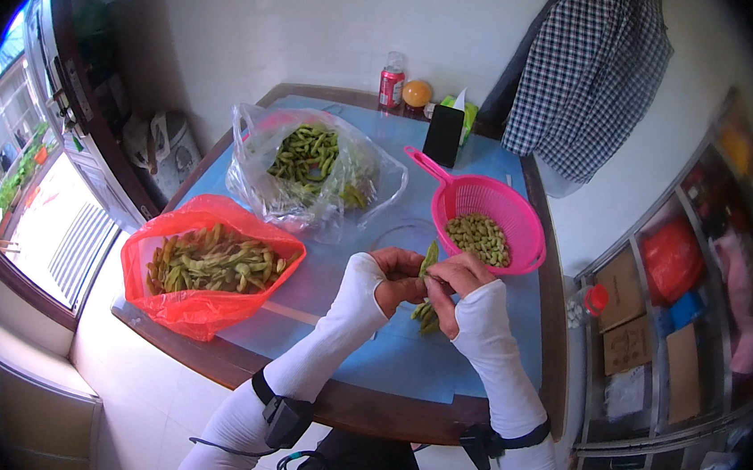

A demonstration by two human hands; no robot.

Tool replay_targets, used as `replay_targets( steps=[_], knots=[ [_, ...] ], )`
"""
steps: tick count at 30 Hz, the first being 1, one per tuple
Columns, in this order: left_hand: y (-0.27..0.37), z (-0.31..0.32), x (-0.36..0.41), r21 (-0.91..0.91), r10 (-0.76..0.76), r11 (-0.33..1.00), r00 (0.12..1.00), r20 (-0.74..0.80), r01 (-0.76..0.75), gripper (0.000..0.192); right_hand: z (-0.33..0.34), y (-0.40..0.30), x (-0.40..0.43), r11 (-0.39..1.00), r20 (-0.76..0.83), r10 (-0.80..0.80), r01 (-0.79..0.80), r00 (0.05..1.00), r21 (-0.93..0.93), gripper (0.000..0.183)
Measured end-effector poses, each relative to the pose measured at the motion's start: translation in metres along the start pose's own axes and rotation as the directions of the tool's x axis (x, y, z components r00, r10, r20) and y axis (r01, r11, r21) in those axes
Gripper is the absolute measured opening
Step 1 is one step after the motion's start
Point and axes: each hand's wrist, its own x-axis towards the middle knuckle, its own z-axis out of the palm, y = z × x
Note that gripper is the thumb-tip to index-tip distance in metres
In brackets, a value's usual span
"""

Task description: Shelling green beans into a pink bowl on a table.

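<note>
A green soybean pod (429, 256) stands nearly upright between my two hands, pinched by the fingertips of both. My left hand (397, 278) grips it from the left and my right hand (458, 284) from the right. Fingers hide the pod's lower part. Just beneath my hands, a few more soybean pods (427, 321) lie on the blue table cover (339, 359). Close beyond my right hand, a pink plastic colander (450, 204) with a handle holds shelled green beans (479, 237).
A red plastic bag (192, 309) of yellowish pods (219, 265) sits at the left, with a clear plastic bag (247, 177) of green pods (306, 152) behind it. Along the far edge are a smartphone (443, 135), a tissue pack (470, 117), a red can (391, 87) and an orange round object (417, 94).
</note>
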Motion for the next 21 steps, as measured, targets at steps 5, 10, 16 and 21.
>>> replay_targets(
  steps=[5, 10, 16, 21],
  knots=[
    [-0.002, 0.002, -0.003, 0.026, 0.016, 1.000, 1.000, -0.010, -0.016, 0.030, 0.001, 0.004, -0.002, 0.999, 0.062, -0.006, 0.009, 0.998, -0.037, 0.022],
    [0.000, 0.002, -0.002, 0.038, 0.013, 0.999, 1.000, -0.008, -0.012, 0.031, -0.005, 0.004, -0.002, 0.996, 0.146, -0.012, 0.025, 0.989, -0.091, 0.024],
    [0.010, 0.000, -0.004, 0.027, -0.065, 0.997, 0.997, -0.037, 0.066, 0.035, -0.005, -0.001, -0.003, 0.957, 0.295, -0.048, 0.128, 0.954, -0.260, 0.034],
    [0.012, -0.003, -0.003, 0.029, -0.167, 0.985, 0.985, -0.031, 0.168, 0.033, 0.000, 0.002, -0.004, 0.931, 0.331, -0.109, 0.213, 0.937, -0.297, 0.028]
  ],
)
